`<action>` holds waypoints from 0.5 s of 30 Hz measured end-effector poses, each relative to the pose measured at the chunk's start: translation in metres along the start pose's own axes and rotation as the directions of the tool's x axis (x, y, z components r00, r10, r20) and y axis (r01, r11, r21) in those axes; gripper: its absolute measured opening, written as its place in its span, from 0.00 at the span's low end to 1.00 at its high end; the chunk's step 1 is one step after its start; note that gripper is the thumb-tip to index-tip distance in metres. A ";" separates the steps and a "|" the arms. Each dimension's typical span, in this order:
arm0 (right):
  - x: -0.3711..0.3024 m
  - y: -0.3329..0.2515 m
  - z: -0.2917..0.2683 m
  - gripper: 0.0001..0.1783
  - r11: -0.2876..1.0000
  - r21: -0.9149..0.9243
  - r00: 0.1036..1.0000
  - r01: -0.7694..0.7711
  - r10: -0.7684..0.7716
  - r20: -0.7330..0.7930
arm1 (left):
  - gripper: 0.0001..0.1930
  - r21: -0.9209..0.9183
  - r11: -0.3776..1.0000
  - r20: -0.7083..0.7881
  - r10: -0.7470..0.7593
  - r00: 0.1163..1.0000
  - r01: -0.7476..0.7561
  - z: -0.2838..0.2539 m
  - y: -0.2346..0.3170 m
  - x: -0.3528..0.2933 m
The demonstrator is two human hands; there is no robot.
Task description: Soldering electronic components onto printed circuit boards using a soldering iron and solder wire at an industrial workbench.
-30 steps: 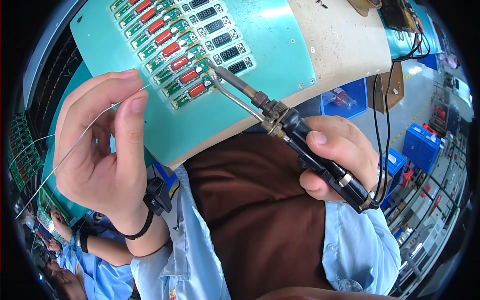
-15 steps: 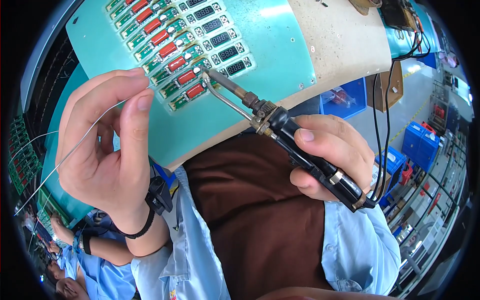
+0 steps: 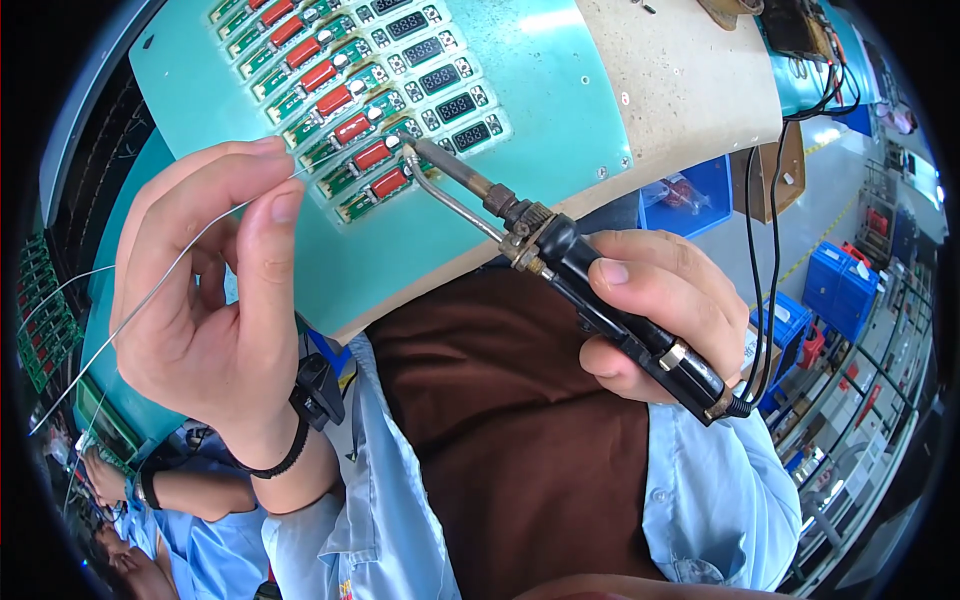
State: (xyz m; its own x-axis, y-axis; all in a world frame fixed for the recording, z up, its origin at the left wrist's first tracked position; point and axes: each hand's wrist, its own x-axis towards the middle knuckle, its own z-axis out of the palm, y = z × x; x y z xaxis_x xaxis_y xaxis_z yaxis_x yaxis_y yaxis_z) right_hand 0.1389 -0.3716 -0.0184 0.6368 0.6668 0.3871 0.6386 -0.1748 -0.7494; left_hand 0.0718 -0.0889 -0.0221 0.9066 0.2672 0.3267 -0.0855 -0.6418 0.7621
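Left hand (image 3: pixel 200 320) fingers pinch a thin silvery solder wire (image 3: pixel 150 295). Right hand (image 3: pixel 660 305) fingers wrap a black-handled soldering iron (image 3: pixel 560 255), its dark metal tip touching red-and-green circuit boards (image 3: pixel 350 110) near the teal surface's (image 3: pixel 540 90) front edge.

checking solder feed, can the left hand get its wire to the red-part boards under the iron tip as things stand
Probably yes: the left hand pinches the solder wire, whose end already nears the soldering iron tip at the circuit boards, nothing between.
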 end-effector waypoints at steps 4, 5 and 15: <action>0.000 0.000 -0.001 0.27 1.000 -0.001 1.000 0.000 0.000 0.007 | 0.07 0.002 1.000 -0.034 0.013 0.999 -0.013 -0.001 0.000 0.000; 0.000 0.001 -0.001 0.27 1.000 0.000 1.000 -0.001 0.001 0.010 | 0.07 0.003 1.000 -0.046 0.024 0.999 -0.023 -0.001 0.000 0.001; -0.004 0.002 -0.003 0.26 1.000 0.004 0.997 0.015 -0.014 -0.074 | 0.07 -0.016 0.998 -0.102 0.061 0.993 -0.063 0.001 0.000 0.000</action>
State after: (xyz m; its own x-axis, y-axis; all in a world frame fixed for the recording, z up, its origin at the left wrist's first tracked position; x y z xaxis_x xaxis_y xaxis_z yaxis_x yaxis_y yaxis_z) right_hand 0.1393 -0.3762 -0.0202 0.6577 0.6140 0.4364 0.6463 -0.1624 -0.7456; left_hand 0.0719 -0.0895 -0.0230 0.8528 0.2991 0.4280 -0.1494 -0.6457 0.7489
